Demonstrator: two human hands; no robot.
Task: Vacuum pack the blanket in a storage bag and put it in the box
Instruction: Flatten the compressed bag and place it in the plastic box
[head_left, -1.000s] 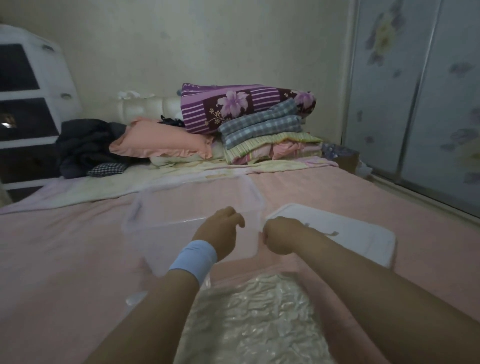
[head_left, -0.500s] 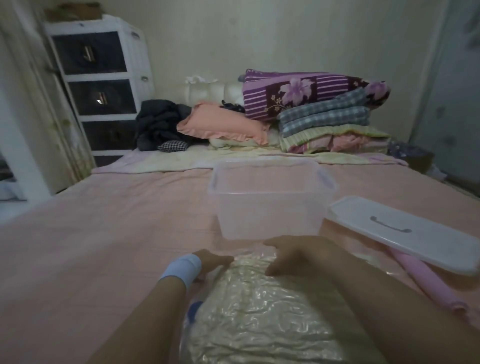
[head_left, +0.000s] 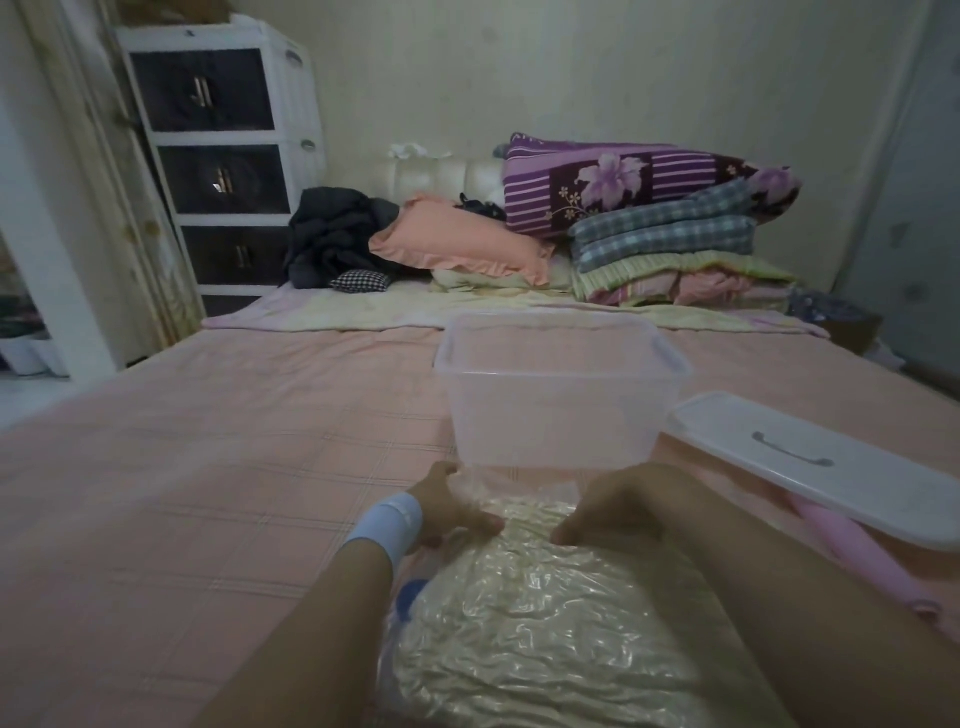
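The blanket, cream and wrinkled, is sealed flat inside the clear storage bag (head_left: 524, 623), which lies on the pink bed (head_left: 208, 467) in front of the person. Both hands are at the far edge of the bag. The left hand (head_left: 447, 506), with a white wristband (head_left: 390, 525), has its grip closed on the loose plastic at the left corner. The right hand (head_left: 618, 506) has its fingers curled over the bag edge, holding it. The empty clear box (head_left: 561, 395) stands just beyond the hands, open. Its white lid (head_left: 826, 467) lies to the right, resting on a pink tube (head_left: 862, 556).
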